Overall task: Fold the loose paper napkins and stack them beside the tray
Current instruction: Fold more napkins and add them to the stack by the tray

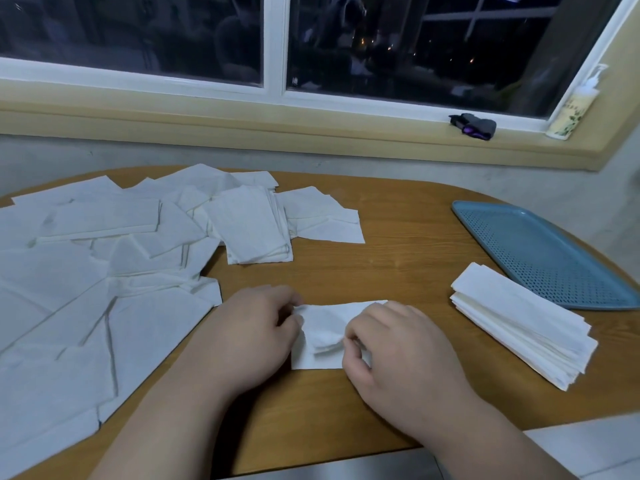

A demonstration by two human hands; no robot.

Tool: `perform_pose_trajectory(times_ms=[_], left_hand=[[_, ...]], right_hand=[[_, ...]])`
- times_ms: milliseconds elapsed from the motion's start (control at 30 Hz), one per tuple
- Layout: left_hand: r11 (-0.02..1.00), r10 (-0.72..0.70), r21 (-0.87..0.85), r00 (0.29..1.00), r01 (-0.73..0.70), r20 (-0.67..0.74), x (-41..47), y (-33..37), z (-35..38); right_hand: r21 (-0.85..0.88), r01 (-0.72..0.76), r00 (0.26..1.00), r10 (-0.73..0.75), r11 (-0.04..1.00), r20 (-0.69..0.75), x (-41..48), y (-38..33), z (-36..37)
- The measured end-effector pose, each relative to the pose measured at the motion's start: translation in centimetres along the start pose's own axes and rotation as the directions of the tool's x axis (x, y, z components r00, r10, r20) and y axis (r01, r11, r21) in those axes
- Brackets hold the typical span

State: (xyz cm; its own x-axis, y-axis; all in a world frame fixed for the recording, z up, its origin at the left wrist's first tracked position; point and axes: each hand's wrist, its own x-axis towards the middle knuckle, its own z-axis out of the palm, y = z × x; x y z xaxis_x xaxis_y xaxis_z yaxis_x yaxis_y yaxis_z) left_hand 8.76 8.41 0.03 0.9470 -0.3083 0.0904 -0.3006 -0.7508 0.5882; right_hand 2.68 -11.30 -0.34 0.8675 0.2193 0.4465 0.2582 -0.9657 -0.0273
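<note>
1. Head view: bare table [398, 244] wood lies open between the loose napkins [86, 271] sprawled left and the folded stack [519, 323] near right. The stack is just beside the tray [540, 251], its long axis diagonal along the tray's edge.
2. Working napkin [325, 336]: centre, near the front edge, rumpled, long axis unclear under the hands.
3. Left hand [249, 337] and right hand [398, 351]: fingers curled, pinching the napkin's left and right sides.

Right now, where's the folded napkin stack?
Head view: the folded stack sits on the table, right side, just in front of the blue tray, right of the right hand pinching the napkin.
</note>
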Motion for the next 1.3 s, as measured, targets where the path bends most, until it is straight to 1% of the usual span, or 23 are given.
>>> perform_pose_trajectory(times_ms=[133, 233, 367, 500, 600, 733, 833, 967, 1067, 1200, 1300], left_hand=[[1.0, 0.01, 0.019, 1.0, -0.01, 0.005, 0.4, -0.1, 0.1], [1.0, 0.02, 0.017, 1.0, -0.02, -0.002, 0.4, -0.2, 0.2], [0.999, 0.024, 0.027, 0.999, -0.025, 0.023, 0.4, -0.2, 0.2], [0.999, 0.031, 0.042, 0.998, -0.034, 0.054, 0.4, 0.0, 0.3], [0.998, 0.045, 0.037, 0.995, -0.048, 0.084, 0.3, 0.2, 0.3], [0.993, 0.074, 0.085, 0.992, -0.083, 0.104, 0.3, 0.2, 0.5], [0.984, 0.099, 0.136, 0.987, -0.116, 0.127, 0.3, 0.2, 0.6], [0.983, 0.105, 0.14, 0.989, -0.12, 0.109, 0.3, 0.0, 0.7], [0.985, 0.093, 0.137, 0.994, -0.101, 0.064, 0.4, -0.3, 0.6], [0.996, 0.057, 0.069, 0.998, -0.056, -0.012, 0.9, -0.6, -0.2], [0.999, 0.018, 0.035, 0.997, -0.016, -0.072, 1.6, -0.9, -0.7]], right_hand=[[-0.024, 0.012, 0.996, -0.01, 1.0, 0.092, -0.3, -0.4, 1.1], [0.006, 0.0, 0.991, 0.0, 1.0, 0.134, -0.7, -0.2, 1.4], [0.096, -0.03, 0.993, 0.018, 0.995, 0.119, -0.8, 0.4, 0.8], [0.113, -0.043, 0.987, 0.025, 0.993, 0.16, -1.3, 0.9, 1.0], [0.159, -0.084, 0.989, 0.062, 0.984, 0.137, -1.8, 1.6, 1.0], [0.143, -0.086, 0.981, 0.059, 0.986, 0.183, -1.9, 1.9, 1.0], [0.174, -0.103, 0.981, 0.071, 0.979, 0.182, -1.1, 2.3, 0.8], [0.187, -0.138, 0.973, 0.098, 0.973, 0.21, 1.9, 3.4, 0.6], [0.216, -0.156, 0.976, 0.116, 0.964, 0.187, 5.8, 4.2, 1.1], [0.206, -0.234, 0.958, 0.189, 0.95, 0.216, 12.5, 5.2, 2.9], [0.186, -0.232, 0.951, 0.182, 0.955, 0.248, 17.0, 6.0, 5.4]])
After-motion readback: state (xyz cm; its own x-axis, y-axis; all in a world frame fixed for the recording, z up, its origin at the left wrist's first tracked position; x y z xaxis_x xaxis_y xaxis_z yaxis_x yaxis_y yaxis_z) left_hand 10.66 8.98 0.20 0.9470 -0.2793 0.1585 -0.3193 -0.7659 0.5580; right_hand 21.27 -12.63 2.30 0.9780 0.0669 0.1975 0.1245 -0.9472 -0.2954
